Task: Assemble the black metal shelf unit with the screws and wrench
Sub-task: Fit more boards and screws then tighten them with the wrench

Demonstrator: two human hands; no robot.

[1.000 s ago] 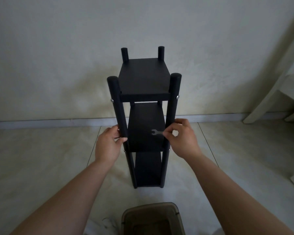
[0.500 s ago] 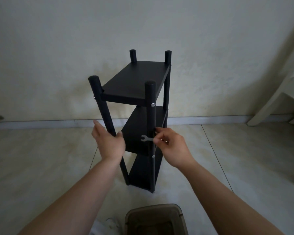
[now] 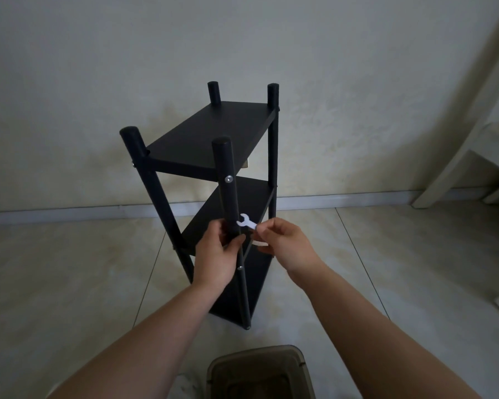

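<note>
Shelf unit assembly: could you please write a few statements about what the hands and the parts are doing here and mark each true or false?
1. The right hand pinches the small wrench. True.
2. The left hand rests flat on the top shelf. False: it grips the near post of the shelf unit.
3. A silver screw shows on that post below the top shelf. True.
4. The shelf unit lies on its side. False: it stands upright on the floor.

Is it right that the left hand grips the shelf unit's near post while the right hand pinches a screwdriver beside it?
Not quite. The head view shows the right hand pinching a small flat silver wrench, not a screwdriver. The rest stands: the left hand grips the near post of the black shelf unit.
</note>
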